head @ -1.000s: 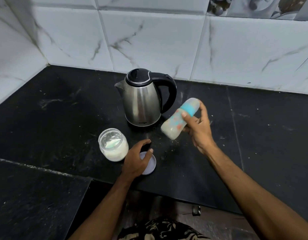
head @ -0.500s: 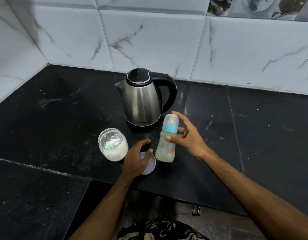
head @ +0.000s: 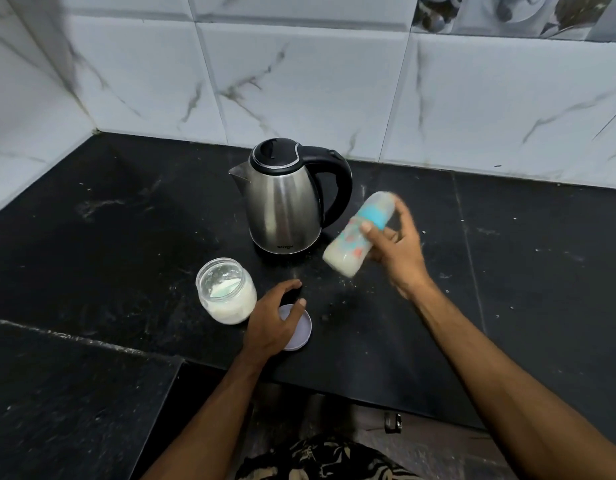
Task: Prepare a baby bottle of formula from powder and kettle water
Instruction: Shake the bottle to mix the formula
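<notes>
My right hand grips a baby bottle with a blue collar and clear cap. The bottle is tilted, cap up to the right, blurred, with milky liquid inside, held above the counter just right of the steel kettle. An open glass jar of white powder stands left of my left hand. That hand rests with curved fingers over the jar's lilac lid, which lies flat on the counter.
The black stone counter has scattered white specks and meets white marble tiles at the back and left. A lower black surface sits at the front left. The counter's front edge runs just under my forearms.
The bottle stood upright near the lid half a second ago; it is now lifted and tilted to the right again, as it was one second ago. My left hand has stayed on the lid.
</notes>
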The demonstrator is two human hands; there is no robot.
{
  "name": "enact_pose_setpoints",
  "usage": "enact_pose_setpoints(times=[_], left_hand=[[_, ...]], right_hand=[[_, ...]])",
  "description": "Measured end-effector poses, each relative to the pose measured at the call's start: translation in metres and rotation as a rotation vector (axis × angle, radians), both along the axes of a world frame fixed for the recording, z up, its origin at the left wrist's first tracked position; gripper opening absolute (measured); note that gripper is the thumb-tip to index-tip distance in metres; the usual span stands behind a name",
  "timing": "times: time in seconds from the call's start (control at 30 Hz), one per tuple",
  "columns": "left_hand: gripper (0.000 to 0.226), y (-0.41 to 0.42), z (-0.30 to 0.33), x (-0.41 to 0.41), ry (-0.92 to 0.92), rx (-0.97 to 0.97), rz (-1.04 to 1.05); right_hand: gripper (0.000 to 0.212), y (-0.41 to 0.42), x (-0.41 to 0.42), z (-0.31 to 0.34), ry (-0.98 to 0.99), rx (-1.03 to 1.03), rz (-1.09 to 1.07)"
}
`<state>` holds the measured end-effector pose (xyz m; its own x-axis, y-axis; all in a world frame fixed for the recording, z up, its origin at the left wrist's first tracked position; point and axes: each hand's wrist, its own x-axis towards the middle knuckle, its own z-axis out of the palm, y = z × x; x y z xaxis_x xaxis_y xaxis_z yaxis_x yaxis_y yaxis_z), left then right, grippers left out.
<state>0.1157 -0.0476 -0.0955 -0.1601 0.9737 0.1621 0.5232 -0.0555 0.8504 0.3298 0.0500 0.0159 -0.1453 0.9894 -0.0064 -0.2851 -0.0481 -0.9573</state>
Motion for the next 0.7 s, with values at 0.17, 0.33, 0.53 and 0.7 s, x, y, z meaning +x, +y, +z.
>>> enact_pose_setpoints(times=[0.17,0.33,0.53,0.7], left_hand=[[0.038,0.000,0.001,0.000,0.004,-0.007,-0.009],[0.038,-0.001,0.001,0.001,-0.008,-0.009,0.006],[0.037,0.000,0.002,0.001,-0.002,-0.017,0.002],[0.040,-0.002,0.005,0.002,0.000,-0.016,0.002]], right_hand=[[0.075,-0.014,-0.003,-0.009,-0.145,0.049,0.257],[0.074,-0.010,-0.002,-0.006,-0.076,0.030,0.142],[0.077,-0.021,0.000,-0.017,-0.155,-0.009,0.230],[0.080,-0.015,-0.002,-0.010,-0.100,-0.005,0.119]])
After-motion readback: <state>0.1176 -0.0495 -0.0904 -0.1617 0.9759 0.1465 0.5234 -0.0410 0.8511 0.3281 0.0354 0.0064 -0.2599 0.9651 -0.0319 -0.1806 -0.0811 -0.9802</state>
